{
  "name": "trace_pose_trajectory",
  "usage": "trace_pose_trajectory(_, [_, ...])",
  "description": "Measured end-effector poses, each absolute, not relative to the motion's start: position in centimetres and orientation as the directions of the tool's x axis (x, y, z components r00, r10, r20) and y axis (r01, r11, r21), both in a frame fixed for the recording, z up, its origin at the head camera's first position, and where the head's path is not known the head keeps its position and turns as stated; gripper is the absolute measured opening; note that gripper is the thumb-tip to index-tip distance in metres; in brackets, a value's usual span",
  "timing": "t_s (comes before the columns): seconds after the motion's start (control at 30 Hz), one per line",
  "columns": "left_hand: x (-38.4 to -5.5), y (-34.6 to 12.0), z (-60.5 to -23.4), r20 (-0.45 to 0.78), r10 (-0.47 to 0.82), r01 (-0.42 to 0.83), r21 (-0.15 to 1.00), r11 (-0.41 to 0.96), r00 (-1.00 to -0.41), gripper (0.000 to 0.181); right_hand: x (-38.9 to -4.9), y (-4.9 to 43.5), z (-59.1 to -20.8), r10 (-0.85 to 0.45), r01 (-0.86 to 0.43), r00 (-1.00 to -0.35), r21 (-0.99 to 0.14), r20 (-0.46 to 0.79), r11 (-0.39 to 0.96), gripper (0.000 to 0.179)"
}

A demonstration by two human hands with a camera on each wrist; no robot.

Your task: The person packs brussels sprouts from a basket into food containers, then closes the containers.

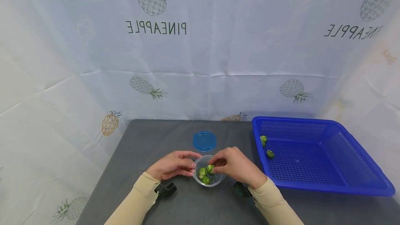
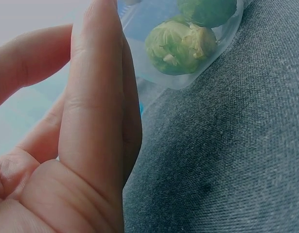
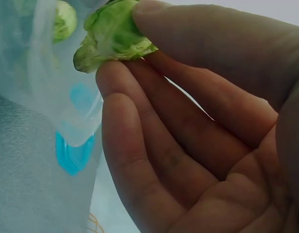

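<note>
A small clear plastic container (image 1: 219, 182) stands on the grey table. My left hand (image 1: 172, 165) holds it by its left side, with fingertips at the rim. Thumb and fingers of my right hand (image 1: 235, 166) pinch a green Brussels sprout (image 3: 115, 34) over the right part of the container. Two other Brussels sprouts (image 1: 203, 172) lie inside it, on the left and near side. In the left wrist view, a sprout (image 2: 171, 48) shows through the clear wall, beyond the fingers.
A round blue lid (image 1: 204, 141) lies on the grey table (image 1: 156, 138) behind the container. To the right stands a large blue plastic basket (image 1: 312, 186), with a few sprouts (image 1: 270, 154) along its left side. A pineapple-print cloth (image 1: 218, 51) hangs behind the table.
</note>
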State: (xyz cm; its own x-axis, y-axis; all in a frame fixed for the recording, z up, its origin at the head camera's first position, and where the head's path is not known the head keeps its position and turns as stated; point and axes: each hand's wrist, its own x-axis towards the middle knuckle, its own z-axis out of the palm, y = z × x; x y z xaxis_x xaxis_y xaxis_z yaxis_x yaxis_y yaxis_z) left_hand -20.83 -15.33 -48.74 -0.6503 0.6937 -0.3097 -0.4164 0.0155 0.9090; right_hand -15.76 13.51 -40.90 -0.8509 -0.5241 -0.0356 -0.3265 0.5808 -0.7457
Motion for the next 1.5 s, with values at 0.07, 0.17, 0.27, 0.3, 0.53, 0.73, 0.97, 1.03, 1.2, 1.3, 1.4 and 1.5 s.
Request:
trace_pose_trajectory(0.07, [-20.8, -15.3, -48.8, -0.306, 0.694, -0.413, 0.911, 0.014, -0.652, 0.057, -15.7, 13.4, -41.1, -0.531, -0.338, -0.846, -0.733, -0.038, 0.591, 0.019])
trace_pose_trajectory(0.17, [-20.8, -15.3, -48.8, -0.308, 0.690, -0.410, 0.912, 0.017, -0.655, 0.057, -15.8, 13.3, -41.3, -0.547, -0.365, -0.836, -0.711, -0.033, 0.601, 0.019])
trace_pose_trajectory(0.27, [-20.8, -15.3, -48.7, -0.314, 0.683, -0.411, 0.911, 0.022, -0.659, 0.058, -15.9, 13.2, -41.4, -0.568, -0.389, -0.823, -0.695, -0.033, 0.605, 0.018])
trace_pose_trajectory(0.3, [-20.8, -15.3, -48.7, -0.317, 0.681, -0.412, 0.911, 0.024, -0.660, 0.058, -15.9, 13.2, -41.4, -0.575, -0.396, -0.818, -0.690, -0.036, 0.606, 0.018])
trace_pose_trajectory(0.53, [-20.8, -15.3, -48.7, -0.319, 0.681, -0.413, 0.910, 0.027, -0.659, 0.059, -15.8, 13.2, -41.3, -0.593, -0.407, -0.803, -0.668, -0.064, 0.623, 0.018])
trace_pose_trajectory(0.73, [-20.9, -15.3, -48.7, -0.321, 0.672, -0.405, 0.914, 0.034, -0.667, 0.058, -15.8, 12.9, -41.5, -0.620, -0.445, -0.782, -0.642, -0.062, 0.625, 0.020])
trace_pose_trajectory(0.97, [-20.9, -15.2, -48.8, -0.322, 0.670, -0.405, 0.914, 0.034, -0.669, 0.057, -15.8, 13.3, -41.3, -0.605, -0.462, -0.797, -0.632, -0.012, 0.622, 0.019])
trace_pose_trajectory(1.03, [-20.9, -15.1, -48.8, -0.321, 0.675, -0.408, 0.912, 0.031, -0.665, 0.056, -15.6, 13.5, -41.1, -0.597, -0.466, -0.802, -0.630, 0.005, 0.621, 0.018])
trace_pose_trajectory(1.2, [-20.9, -14.8, -48.8, -0.315, 0.692, -0.411, 0.911, 0.029, -0.649, 0.058, -15.0, 14.3, -40.0, -0.570, -0.458, -0.822, -0.624, 0.024, 0.634, 0.019])
trace_pose_trajectory(1.3, [-20.9, -14.8, -48.8, -0.313, 0.691, -0.404, 0.914, 0.033, -0.651, 0.058, -14.7, 14.7, -38.9, -0.557, -0.453, -0.830, -0.610, 0.022, 0.651, 0.020])
trace_pose_trajectory(1.4, [-20.9, -14.9, -48.9, -0.314, 0.685, -0.401, 0.915, 0.034, -0.658, 0.057, -14.7, 15.7, -37.4, -0.552, -0.457, -0.834, -0.593, 0.024, 0.663, 0.020])
trace_pose_trajectory(1.5, [-20.8, -14.9, -48.8, -0.313, 0.682, -0.401, 0.916, 0.031, -0.661, 0.056, -15.0, 17.5, -35.8, -0.534, -0.452, -0.845, -0.569, 0.026, 0.687, 0.022])
